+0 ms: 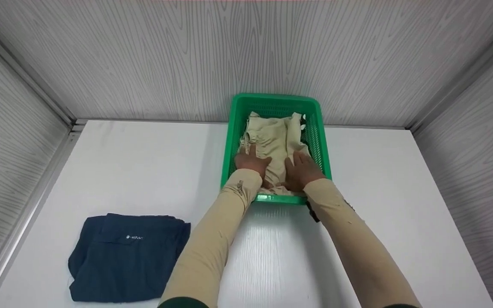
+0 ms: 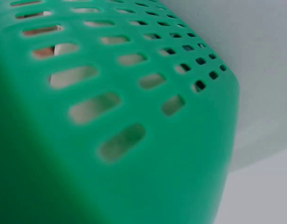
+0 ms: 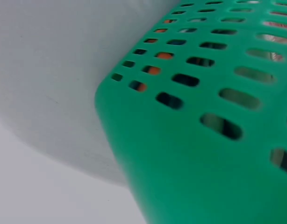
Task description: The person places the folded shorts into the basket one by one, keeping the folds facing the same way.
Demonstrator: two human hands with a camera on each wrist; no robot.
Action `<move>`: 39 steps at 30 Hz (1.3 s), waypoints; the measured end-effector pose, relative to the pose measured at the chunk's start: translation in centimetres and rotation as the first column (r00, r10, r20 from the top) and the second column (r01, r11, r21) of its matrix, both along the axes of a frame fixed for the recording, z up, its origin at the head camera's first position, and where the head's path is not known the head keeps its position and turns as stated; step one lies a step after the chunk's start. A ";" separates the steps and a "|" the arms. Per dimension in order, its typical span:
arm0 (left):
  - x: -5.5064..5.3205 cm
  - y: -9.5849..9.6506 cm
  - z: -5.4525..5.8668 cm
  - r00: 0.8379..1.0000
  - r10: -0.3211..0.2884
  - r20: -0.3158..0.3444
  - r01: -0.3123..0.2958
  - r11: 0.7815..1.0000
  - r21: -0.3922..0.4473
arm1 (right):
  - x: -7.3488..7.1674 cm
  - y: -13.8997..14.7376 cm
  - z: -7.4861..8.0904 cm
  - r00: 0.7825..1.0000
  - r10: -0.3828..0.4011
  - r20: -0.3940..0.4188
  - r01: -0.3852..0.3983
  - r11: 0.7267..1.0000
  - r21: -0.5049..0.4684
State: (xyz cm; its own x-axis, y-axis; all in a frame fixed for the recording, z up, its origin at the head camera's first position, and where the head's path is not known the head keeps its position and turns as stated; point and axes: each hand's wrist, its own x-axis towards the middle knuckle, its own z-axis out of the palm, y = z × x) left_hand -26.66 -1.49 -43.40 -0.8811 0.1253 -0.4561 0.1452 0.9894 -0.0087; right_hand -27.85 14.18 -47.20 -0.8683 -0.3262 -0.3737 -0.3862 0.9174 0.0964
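In the head view a beige folded garment point(image 1: 274, 134) with gathered, wrinkled cloth lies inside a green plastic basket point(image 1: 278, 98). My left hand point(image 1: 253, 163) rests on the garment's left near part, its fingers extended forward. On the near right, my right hand point(image 1: 303, 172) presses the cloth with fingers spread flat. Both wrists cross the basket's near edge. The left wrist view is mostly filled by the basket's slotted wall point(image 2: 181, 154). A similar wall point(image 3: 181, 154) fills much of the right wrist view, and neither wrist view shows its hand clearly.
A dark navy folded garment point(image 1: 126, 265) with a small white logo lies at the front left of the white table point(image 1: 379, 179). Behind the basket stands a grey wood-grain panel point(image 1: 178, 60), with side panels left and right. Orange and dark bits show through the basket's slots.
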 end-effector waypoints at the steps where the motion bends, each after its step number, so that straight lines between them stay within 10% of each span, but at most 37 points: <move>1: 0.0 0.0 0.1 1.000 -0.004 0.000 0.004 1.000 -0.008 | 0.1 0.0 0.2 1.000 -0.001 -0.005 0.001 1.000 -0.009; 11: -1.7 -0.5 -0.7 0.992 -0.110 -0.064 0.116 0.989 0.094 | -0.2 1.5 2.2 0.999 -0.011 0.036 0.021 0.951 -0.309; 21: -2.1 -4.6 0.9 0.958 -0.070 -0.277 0.182 0.898 0.401 | -2.7 3.2 3.6 0.999 -0.015 -0.031 -0.003 0.854 -0.520; 31: 3.8 -10.1 -0.4 0.949 0.014 -0.315 0.189 0.773 0.605 | 0.1 6.1 2.8 0.987 -0.151 -0.055 0.063 0.675 -0.735; 39: 9.2 -15.8 -3.5 0.927 0.150 -0.343 0.093 0.795 0.599 | 4.4 8.1 0.4 0.967 -0.220 -0.127 0.011 0.534 -0.845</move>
